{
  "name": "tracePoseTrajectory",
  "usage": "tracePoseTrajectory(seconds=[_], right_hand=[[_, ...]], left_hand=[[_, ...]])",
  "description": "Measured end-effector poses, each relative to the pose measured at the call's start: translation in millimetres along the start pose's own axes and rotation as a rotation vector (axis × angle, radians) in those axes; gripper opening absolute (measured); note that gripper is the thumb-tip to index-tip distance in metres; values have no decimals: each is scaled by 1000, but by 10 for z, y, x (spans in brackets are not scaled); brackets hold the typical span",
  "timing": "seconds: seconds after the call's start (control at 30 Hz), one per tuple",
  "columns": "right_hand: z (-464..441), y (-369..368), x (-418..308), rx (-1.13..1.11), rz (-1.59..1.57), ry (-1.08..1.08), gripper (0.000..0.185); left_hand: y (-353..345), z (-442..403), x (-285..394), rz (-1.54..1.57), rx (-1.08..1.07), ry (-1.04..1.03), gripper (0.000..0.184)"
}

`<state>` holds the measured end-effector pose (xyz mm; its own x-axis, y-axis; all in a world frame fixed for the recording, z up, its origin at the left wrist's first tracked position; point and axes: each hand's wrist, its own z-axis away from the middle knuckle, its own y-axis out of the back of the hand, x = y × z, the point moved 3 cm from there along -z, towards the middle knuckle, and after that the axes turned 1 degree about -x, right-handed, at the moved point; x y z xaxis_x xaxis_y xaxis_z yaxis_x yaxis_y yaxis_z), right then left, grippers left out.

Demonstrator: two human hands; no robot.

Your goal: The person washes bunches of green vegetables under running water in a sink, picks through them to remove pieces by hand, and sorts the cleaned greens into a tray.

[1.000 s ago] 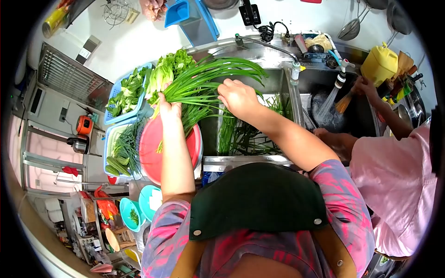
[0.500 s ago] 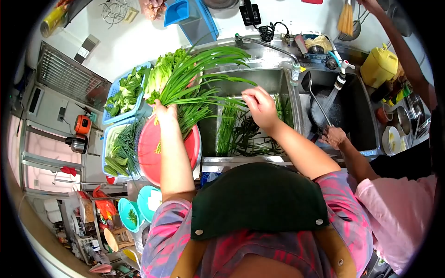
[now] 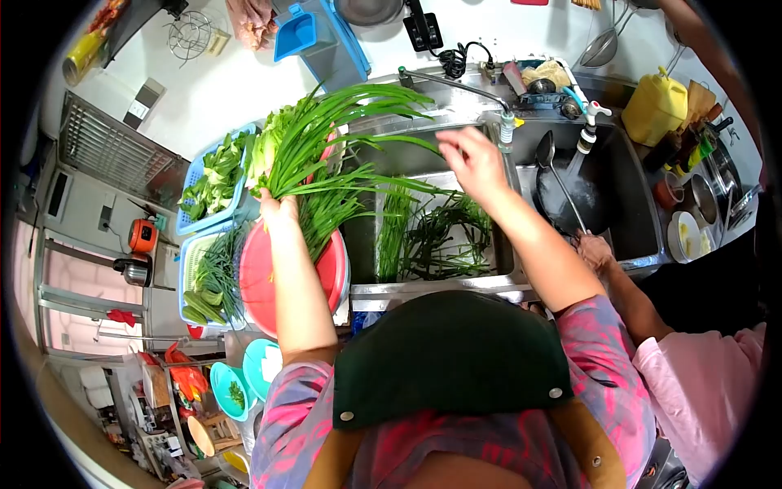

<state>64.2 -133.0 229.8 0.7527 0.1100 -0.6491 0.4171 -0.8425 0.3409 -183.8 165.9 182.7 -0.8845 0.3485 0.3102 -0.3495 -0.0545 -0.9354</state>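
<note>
My left hand (image 3: 279, 210) is closed around the lower ends of a bunch of long green chives (image 3: 326, 163), held above the red basin (image 3: 261, 281). Their leaves fan out rightward over the left sink. My right hand (image 3: 476, 167) hangs over that sink near the leaf tips, fingers loosely bent and apart, with nothing visible in them. Below it, more chives (image 3: 393, 232) and darker, limp leaves (image 3: 448, 236) lie in the sink (image 3: 503, 253). Another heap of chives (image 3: 322, 216) rests on the basin under the held bunch.
At right, a co-worker's hand (image 3: 596, 251) grips a ladle (image 3: 568, 189) in a wok (image 3: 607, 204) under a running tap (image 3: 588, 134). Blue baskets of leafy greens (image 3: 216, 183) and okra-like pods (image 3: 204, 306) stand left. A yellow jug (image 3: 652, 110) stands behind.
My right hand's fingers have loosened and spread slightly, and the hand sits a little further right. My left hand still holds the chives. The co-worker's ladle has shifted within the wok.
</note>
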Motion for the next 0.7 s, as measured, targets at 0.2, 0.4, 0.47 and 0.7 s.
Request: tracePoseTrajectory(seconds=[0.2, 0.4, 0.47, 0.7], right_hand=[[-569, -64, -236, -9, 127, 291, 14], [-717, -233, -345, -87, 129, 360, 18], [-760, -234, -388, -79, 125, 382, 14], [-502, -200, -456, -106, -30, 428, 15]], left_hand=[[-78, 59, -124, 23, 18, 35, 42], [-112, 128, -133, -3, 33, 26, 41], [-153, 201, -146, -42, 57, 10, 39], [-210, 305, -143, -45, 83, 29, 41]])
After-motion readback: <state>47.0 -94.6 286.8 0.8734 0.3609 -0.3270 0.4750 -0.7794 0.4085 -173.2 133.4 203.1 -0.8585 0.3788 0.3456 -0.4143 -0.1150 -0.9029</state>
